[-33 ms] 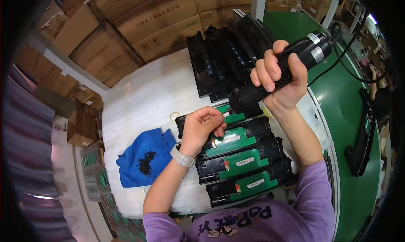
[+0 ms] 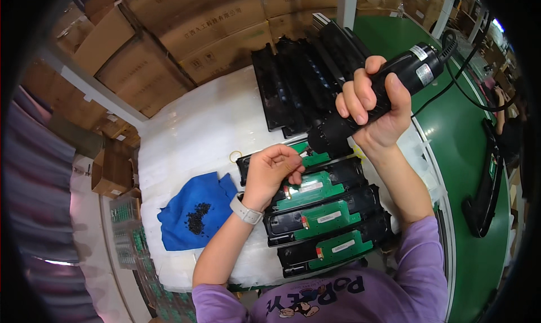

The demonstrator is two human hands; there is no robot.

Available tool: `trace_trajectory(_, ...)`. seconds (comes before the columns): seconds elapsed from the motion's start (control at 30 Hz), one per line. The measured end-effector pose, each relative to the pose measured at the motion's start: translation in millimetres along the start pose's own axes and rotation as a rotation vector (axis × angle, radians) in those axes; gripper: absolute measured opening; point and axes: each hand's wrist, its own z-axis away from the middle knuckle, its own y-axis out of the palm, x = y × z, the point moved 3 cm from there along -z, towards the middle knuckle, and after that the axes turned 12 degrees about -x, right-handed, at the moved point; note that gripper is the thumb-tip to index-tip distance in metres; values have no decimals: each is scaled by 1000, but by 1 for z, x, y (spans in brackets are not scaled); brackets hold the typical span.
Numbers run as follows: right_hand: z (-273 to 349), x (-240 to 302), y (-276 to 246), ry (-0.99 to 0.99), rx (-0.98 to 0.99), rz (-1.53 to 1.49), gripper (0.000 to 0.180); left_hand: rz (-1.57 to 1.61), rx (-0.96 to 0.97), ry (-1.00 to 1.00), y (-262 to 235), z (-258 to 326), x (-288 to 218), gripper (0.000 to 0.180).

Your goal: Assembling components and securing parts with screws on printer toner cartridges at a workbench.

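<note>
Toner cartridges, long black plastic bodies with green circuit-board plates [image 2: 315, 183], lie in a row of 4 on the white padded tabletop [image 2: 191, 131], just in front of the person's purple-sleeved torso. The farthest one is being worked.

Left to right:
- Brown cardboard cartons [image 2: 169, 47] stacked behind the table, matte, boxy.
- Blue crumpled cloth [image 2: 194, 210] at the table's left, soft, with a pile of small dark screws or bits on it; too small to tell which.
- Thin yellow ring [image 2: 235, 156] lying flat on the white surface, near the cartridge end.
- Left hand [image 2: 273, 168], white band on the wrist, fingers curled narrow and pinched down on the green plate of the farthest cartridge; whether a screw sits between the fingertips is hidden.
- Black glossy plastic hoppers [image 2: 298, 81] laid side by side beyond the row, ribbed and long.
- Right hand [image 2: 372, 106] wrapped fully round a black cylindrical electric screwdriver [image 2: 375, 95], textured barrel, grey label, black cable trailing right over the green floor [image 2: 468, 154].

Doing it well, as I judge it: keep the driver's tip square to the plate, with the left fingers steadying the spot but clear of the bit. The tip is hidden behind the hand, so alignment can't be checked. Hard, slick plastic could skid on the padding, so downward pressure helps.
</note>
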Motion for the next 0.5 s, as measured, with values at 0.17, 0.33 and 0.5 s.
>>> trace_trajectory(0.17, 3, -2, -1, -1, -36, 41, 21, -6, -20, 16, 1, -2, 2, 10)
trace_trajectory(0.33, 5, -7, 0, 4, -66, 73, 20, 17, -40, 8, 0, -2, 5, 10)
trace_trajectory(0.5, 3, -11, -1, 23, -183, 108, 17, 29, -21, -41, -2, -3, 6, 11)
